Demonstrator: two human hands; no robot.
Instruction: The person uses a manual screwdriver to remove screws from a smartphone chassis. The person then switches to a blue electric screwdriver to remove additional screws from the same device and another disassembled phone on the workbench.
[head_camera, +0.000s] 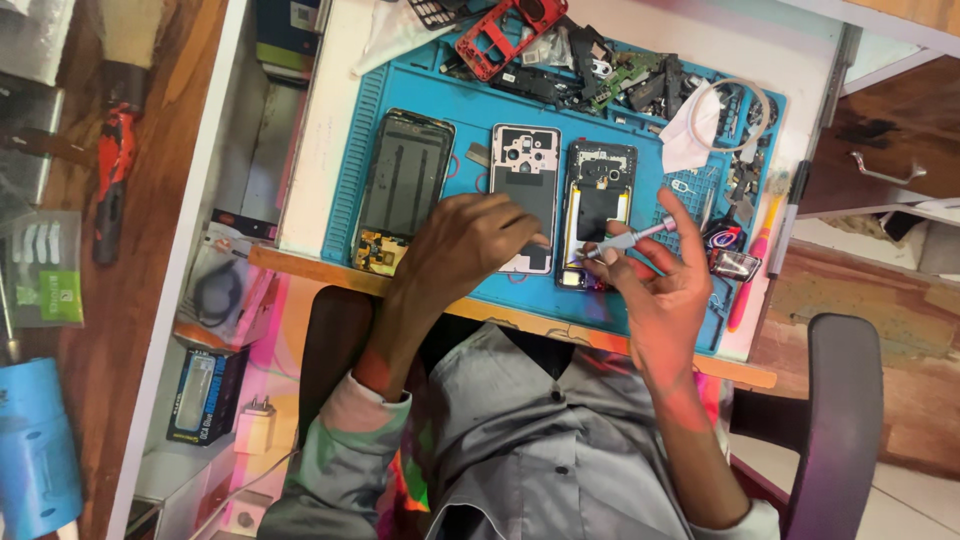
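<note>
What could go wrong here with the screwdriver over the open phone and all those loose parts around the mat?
1. The right hand holds the small screwdriver with its tip at the open phone body; a slip could scratch the exposed board.
2. The left hand rests over the white-framed middle panel and may shift it.
3. The mat is crowded with loose parts along its far edge, so a removed screw could get lost.

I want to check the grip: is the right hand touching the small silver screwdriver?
Touching. The head view shows the right hand pinching the silver screwdriver between its fingertips, with no gap, its tip pointing toward the opened phone.
</note>
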